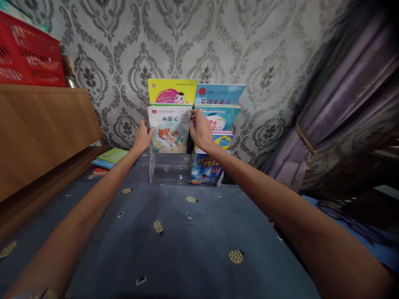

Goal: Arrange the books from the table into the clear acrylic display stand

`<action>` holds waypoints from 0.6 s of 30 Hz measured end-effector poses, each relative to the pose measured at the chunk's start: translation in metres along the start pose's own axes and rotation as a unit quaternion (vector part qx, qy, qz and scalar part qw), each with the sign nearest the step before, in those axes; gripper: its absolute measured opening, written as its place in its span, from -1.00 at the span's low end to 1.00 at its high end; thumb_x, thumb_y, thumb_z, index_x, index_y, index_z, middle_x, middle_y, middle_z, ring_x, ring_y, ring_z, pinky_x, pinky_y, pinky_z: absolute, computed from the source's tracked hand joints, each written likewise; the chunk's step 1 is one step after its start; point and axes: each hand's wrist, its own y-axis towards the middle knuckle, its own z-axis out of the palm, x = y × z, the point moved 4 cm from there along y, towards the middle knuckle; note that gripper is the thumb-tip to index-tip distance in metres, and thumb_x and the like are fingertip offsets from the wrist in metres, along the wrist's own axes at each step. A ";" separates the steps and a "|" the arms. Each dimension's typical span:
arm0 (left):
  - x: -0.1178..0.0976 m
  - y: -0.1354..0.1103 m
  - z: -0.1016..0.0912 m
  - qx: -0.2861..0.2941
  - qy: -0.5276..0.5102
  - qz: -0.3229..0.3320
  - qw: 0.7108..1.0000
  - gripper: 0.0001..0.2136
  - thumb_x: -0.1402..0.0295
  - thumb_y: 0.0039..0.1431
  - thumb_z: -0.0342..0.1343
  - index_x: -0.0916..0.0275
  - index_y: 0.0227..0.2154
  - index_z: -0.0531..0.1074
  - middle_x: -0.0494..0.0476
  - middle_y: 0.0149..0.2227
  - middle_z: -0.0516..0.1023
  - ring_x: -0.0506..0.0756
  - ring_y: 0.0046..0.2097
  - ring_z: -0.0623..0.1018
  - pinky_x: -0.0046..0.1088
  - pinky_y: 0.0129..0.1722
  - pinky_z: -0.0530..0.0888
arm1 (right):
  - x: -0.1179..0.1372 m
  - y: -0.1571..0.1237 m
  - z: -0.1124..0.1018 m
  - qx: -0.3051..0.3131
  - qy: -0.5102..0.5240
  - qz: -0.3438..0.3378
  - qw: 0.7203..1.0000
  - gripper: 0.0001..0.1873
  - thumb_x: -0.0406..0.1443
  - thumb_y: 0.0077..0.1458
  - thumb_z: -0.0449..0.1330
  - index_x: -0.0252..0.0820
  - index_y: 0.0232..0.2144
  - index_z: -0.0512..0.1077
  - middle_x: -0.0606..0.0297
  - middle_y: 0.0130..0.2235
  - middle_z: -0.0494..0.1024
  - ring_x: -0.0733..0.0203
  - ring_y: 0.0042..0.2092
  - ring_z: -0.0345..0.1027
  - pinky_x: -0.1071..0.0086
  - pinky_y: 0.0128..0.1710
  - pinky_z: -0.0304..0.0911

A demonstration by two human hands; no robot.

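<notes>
Fingers pinch the tall white book mid-frame: left hand on its left edge, right hand on its top right corner.

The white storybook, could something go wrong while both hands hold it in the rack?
1. The white storybook is held only at its edges by the left hand and right hand; it might slip or bend.
2. The clear rack looks light and might tip, spilling the yellow book behind.

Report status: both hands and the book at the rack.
Left hand grips white storybook at left edge. Right hand pinches top right corner. Book upright at clear rack, left column; nothing blocking.
</notes>
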 end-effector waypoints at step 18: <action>-0.043 0.006 -0.007 0.037 0.099 0.078 0.991 -0.33 0.40 0.22 0.02 0.26 0.36 -0.06 0.38 0.32 0.23 0.30 0.29 0.31 -0.07 0.24 0.30 | 0.029 0.003 -0.005 0.070 -0.244 -0.110 0.961 -0.39 -0.46 0.12 -0.03 -0.34 0.24 0.20 -0.05 0.26 0.30 -0.16 0.28 0.07 -0.09 0.21 0.08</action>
